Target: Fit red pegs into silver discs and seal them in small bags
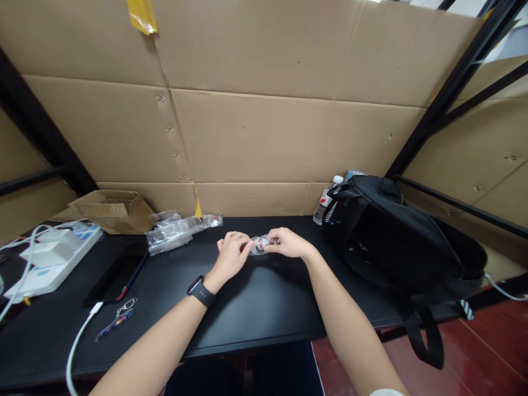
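Between my hands is a small clear plastic packet [259, 245] with a round, silvery piece marked in red inside; its exact kind is too small to tell. My left hand [234, 252], with a dark watch [201, 290] on the wrist, pinches the packet's left end. At the right end, the thumb and fingers of my right hand [287, 243] are closed on it. Farther back and left lie several crumpled clear plastic bags [171, 234], and a similar packet with a round silvery piece [213, 221] lies at their right end.
On the left are an open cardboard box [119, 212], a white power strip [53, 267], a dark tablet or phone [113, 275] on a white cable and a keychain [117, 319]. A black bag [396, 236] and water bottle [325, 201] stand right. Cardboard [256, 143] walls the back.
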Action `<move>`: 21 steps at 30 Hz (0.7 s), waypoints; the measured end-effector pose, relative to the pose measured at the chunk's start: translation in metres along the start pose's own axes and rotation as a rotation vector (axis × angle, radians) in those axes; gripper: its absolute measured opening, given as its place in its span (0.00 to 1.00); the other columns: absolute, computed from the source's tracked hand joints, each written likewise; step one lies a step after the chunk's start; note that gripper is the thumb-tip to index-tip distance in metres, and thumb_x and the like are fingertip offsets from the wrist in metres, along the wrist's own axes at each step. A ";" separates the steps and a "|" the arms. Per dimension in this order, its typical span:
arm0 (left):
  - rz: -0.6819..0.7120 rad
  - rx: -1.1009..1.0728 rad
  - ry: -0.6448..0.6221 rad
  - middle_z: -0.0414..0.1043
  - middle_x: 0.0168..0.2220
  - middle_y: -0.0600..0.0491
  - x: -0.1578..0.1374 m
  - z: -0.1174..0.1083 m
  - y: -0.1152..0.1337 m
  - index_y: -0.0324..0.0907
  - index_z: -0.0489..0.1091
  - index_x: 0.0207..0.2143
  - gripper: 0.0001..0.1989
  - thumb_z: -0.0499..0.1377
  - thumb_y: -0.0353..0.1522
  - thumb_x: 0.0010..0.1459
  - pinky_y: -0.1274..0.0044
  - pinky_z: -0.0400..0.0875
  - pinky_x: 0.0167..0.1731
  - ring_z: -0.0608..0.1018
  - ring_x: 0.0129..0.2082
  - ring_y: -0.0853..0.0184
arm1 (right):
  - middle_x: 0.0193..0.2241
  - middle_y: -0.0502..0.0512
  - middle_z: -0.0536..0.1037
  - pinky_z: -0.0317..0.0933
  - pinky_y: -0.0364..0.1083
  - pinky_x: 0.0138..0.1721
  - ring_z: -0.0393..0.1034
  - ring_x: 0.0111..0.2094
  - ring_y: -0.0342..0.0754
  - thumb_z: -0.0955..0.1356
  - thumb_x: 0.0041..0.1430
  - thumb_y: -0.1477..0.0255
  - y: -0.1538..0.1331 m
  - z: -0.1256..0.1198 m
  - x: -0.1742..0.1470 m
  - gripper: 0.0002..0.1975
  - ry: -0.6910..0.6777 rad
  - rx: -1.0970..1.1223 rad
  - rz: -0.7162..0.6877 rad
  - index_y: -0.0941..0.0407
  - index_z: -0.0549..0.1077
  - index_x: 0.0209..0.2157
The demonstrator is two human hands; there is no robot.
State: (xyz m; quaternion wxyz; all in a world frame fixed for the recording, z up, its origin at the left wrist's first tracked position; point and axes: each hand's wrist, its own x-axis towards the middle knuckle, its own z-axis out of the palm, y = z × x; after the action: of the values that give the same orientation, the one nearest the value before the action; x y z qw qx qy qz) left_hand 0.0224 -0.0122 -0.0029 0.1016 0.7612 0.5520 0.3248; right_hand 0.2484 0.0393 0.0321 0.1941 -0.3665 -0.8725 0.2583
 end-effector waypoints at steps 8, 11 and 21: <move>-0.086 -0.125 0.084 0.78 0.46 0.55 0.006 -0.008 -0.009 0.50 0.75 0.40 0.09 0.57 0.42 0.64 0.63 0.60 0.53 0.72 0.52 0.57 | 0.31 0.52 0.76 0.59 0.43 0.33 0.66 0.29 0.43 0.71 0.58 0.63 0.004 0.008 0.009 0.11 0.246 0.263 0.037 0.57 0.79 0.31; -0.098 -0.114 0.122 0.77 0.46 0.54 0.007 -0.007 -0.012 0.50 0.76 0.37 0.08 0.60 0.41 0.62 0.64 0.62 0.53 0.72 0.51 0.57 | 0.33 0.53 0.75 0.61 0.44 0.34 0.67 0.30 0.43 0.72 0.57 0.63 0.004 0.015 0.014 0.11 0.317 0.309 0.045 0.58 0.79 0.30; -0.062 -0.103 0.252 0.77 0.44 0.53 0.009 -0.004 -0.026 0.51 0.81 0.32 0.06 0.64 0.39 0.59 0.63 0.64 0.54 0.71 0.51 0.57 | 0.33 0.55 0.78 0.64 0.45 0.36 0.71 0.32 0.46 0.77 0.49 0.58 0.007 0.028 0.018 0.15 0.438 0.376 0.027 0.57 0.80 0.25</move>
State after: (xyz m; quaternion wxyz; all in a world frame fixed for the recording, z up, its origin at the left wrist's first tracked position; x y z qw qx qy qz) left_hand 0.0012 0.0050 -0.0100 0.0803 0.6907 0.5661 0.4427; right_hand 0.2257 0.0488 0.0086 0.4388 -0.3825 -0.7419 0.3328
